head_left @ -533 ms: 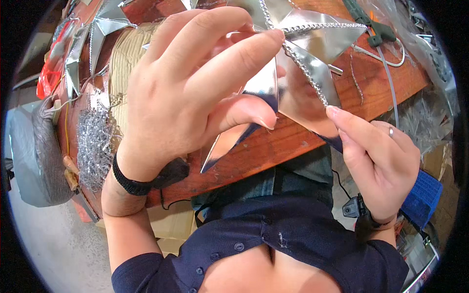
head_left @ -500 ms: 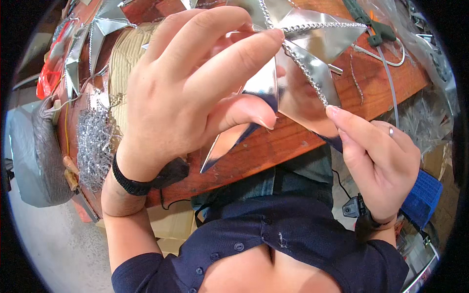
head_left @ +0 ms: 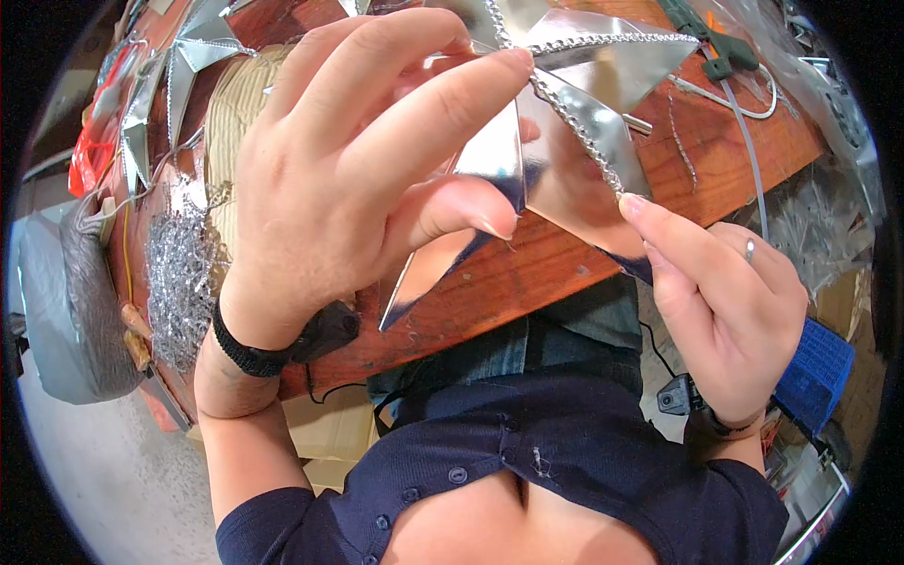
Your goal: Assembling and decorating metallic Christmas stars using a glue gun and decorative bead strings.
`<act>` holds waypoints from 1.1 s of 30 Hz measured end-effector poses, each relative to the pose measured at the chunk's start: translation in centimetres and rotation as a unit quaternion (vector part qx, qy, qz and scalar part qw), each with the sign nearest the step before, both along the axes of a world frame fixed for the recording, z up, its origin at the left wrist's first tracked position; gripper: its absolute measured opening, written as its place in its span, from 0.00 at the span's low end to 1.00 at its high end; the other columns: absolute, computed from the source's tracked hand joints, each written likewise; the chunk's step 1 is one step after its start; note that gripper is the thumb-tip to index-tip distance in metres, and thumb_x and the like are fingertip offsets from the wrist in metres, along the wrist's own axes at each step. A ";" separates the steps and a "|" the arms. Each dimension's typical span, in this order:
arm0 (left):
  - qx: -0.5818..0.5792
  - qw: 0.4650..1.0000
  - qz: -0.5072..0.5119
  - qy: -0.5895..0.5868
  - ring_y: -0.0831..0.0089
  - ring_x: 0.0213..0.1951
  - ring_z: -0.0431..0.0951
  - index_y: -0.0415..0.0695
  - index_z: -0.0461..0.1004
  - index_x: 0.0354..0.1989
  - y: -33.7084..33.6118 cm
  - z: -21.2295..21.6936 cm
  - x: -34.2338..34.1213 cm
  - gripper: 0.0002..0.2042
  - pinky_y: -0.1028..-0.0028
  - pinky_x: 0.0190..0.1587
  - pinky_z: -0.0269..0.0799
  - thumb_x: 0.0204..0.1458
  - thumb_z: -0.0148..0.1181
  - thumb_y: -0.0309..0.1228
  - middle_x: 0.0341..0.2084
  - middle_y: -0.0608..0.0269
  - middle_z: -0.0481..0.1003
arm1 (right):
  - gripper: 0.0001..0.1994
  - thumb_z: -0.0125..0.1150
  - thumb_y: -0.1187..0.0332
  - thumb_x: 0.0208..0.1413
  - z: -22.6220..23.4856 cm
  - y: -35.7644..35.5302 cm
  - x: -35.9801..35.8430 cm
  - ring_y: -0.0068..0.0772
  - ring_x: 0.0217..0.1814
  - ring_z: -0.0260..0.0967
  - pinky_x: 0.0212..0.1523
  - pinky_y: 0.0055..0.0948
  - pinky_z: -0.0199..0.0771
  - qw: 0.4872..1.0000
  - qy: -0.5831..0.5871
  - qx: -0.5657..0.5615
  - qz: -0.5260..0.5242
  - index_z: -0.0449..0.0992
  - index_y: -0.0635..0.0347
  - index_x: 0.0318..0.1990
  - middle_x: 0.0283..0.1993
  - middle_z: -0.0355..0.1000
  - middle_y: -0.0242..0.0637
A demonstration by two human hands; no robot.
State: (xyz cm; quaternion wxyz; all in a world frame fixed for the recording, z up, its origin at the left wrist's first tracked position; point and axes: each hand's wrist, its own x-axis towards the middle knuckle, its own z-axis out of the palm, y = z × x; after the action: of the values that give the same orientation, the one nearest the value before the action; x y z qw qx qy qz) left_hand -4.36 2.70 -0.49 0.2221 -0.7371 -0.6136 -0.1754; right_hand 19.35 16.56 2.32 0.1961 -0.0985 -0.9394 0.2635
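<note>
A shiny silver star [head_left: 645, 71] with folded, mirror-like points lies before me, partly covered by my left hand. Silver chain trim [head_left: 576, 124] runs along its ridges and meets near the centre. My left hand [head_left: 353, 151] steadies the star: the index fingertip presses at the centre on the trim, and the thumb, set apart, rests by a lower point. Its other fingers are bent and their tips are partly hidden. At the lower right ridge, my right hand [head_left: 725, 292] is closed, thumb and index finger pinching the end of the trim.
The star is over a reddish wooden table [head_left: 574, 259]. A dark green glue gun [head_left: 720, 52] with a pale stick [head_left: 749, 155] is at the upper right. On the left are tangled silver strands [head_left: 184, 292], another silver star [head_left: 202, 42] and a grey bag [head_left: 66, 311].
The star and both hands have shifted slightly left. The left index finger stays at the star's centre, and the right hand still pinches the trim.
</note>
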 end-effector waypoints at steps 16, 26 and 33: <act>-0.040 0.993 0.058 -0.097 0.59 0.45 0.75 0.44 0.76 0.49 -0.4 1.0 2.0 0.19 0.67 0.46 0.69 0.56 0.54 0.44 0.44 0.55 0.74 | 0.18 0.52 0.84 0.50 0.0 -0.2 3.9 0.13 0.21 0.60 0.24 0.14 0.56 0.952 -0.072 -0.281 -0.092 0.66 0.67 0.51 0.22 0.66 0.28; -0.006 0.998 0.000 -0.062 0.60 0.47 0.75 0.41 0.76 0.49 -0.2 0.3 0.7 0.23 0.66 0.48 0.69 0.57 0.52 0.48 0.46 0.53 0.75 | 0.10 0.52 0.85 0.50 -1.7 -0.1 6.5 0.17 0.28 0.67 0.29 0.15 0.65 0.875 -0.055 -0.471 -0.097 0.68 0.69 0.42 0.39 0.64 0.35; 0.001 0.999 -0.006 -0.051 0.60 0.46 0.75 0.39 0.74 0.48 0.3 0.0 1.1 0.20 0.67 0.46 0.71 0.55 0.57 0.43 0.44 0.52 0.74 | 0.08 0.52 0.84 0.52 -2.6 -0.4 6.1 0.17 0.29 0.67 0.31 0.16 0.66 0.853 -0.041 -0.508 -0.111 0.65 0.66 0.39 0.36 0.64 0.33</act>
State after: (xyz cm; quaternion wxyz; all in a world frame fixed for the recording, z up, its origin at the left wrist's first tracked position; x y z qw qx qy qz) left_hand -3.26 2.98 -0.46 0.1900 -0.7308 -0.6194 -0.2149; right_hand 25.48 16.19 -0.23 0.1084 -0.2990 -0.6646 0.6762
